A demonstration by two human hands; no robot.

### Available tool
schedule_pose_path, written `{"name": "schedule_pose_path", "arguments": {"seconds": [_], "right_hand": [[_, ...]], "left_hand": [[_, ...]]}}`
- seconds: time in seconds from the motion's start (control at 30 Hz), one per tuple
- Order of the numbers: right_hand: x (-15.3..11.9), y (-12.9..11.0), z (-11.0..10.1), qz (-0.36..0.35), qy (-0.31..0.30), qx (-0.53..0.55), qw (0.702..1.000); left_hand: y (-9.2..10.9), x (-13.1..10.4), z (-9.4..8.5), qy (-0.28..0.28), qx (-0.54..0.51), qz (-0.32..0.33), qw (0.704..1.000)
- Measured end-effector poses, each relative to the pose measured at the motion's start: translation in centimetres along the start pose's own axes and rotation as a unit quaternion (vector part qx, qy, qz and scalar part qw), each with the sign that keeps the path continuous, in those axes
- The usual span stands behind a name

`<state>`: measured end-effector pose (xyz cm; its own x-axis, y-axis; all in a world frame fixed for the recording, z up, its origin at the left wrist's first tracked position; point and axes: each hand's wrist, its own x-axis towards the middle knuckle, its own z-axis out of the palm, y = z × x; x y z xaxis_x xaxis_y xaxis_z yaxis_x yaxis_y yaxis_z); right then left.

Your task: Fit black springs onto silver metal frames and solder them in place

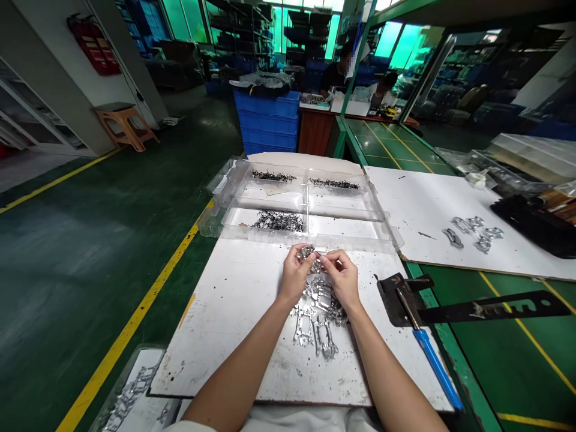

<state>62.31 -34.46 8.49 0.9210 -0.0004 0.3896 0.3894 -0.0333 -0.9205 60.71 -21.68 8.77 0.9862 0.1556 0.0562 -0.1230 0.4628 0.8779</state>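
Observation:
Both my hands meet above the white work board [234,336], just in front of a clear plastic tray [307,207]. A small silvery metal part [305,253] is pinched in my left hand [294,273], partly covered by the fingers. With closed fingertips, my right hand [344,276] touches the same spot; whatever it pinches is too small to make out. Under the hands lies a pile of silvery metal frame parts [321,330]. Small black pieces [279,221] fill several of the tray's compartments.
To the right, a blue-handled tool [434,366] lies by a black metal bracket [400,297]. More metal parts [481,231] and a black pouch [535,222] rest on a second white board. Blue crates [267,120] stand ahead; a person [335,78] sits behind.

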Motion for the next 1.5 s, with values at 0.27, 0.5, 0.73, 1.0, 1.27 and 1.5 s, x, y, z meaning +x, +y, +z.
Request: {"name": "schedule_pose_path", "arguments": {"seconds": [0.27, 0.5, 0.73, 1.0, 1.27, 1.5], "right_hand": [[-0.1, -0.2, 0.3, -0.013, 0.001, -0.006, 1.0], [-0.1, 0.0, 0.0, -0.033, -0.001, -0.053, 0.998], [0.1, -0.7, -0.6, -0.072, -0.011, -0.095, 0.993], [0.3, -1.0, -0.8, -0.119, -0.008, -0.11, 0.987], [2.4, -1.4, -2.2, -0.047, -0.051, -0.102, 0.992], [2.9, -1.2, -2.4, 0.098, -0.163, -0.001, 0.982]], "left_hand": [[0.0, -0.2, 0.1, 0.0, -0.012, -0.021, 1.0], [0.1, -0.2, 0.4, 0.005, -0.018, -0.022, 1.0], [0.2, -0.2, 1.4, -0.02, -0.07, -0.028, 0.997], [0.1, 0.2, 1.7, -0.032, -0.11, 0.0, 0.993], [1.1, 1.3, 2.0, -0.049, -0.194, -0.037, 0.979], [0.1, 1.7, 0.9, -0.026, -0.191, -0.047, 0.98]]}}
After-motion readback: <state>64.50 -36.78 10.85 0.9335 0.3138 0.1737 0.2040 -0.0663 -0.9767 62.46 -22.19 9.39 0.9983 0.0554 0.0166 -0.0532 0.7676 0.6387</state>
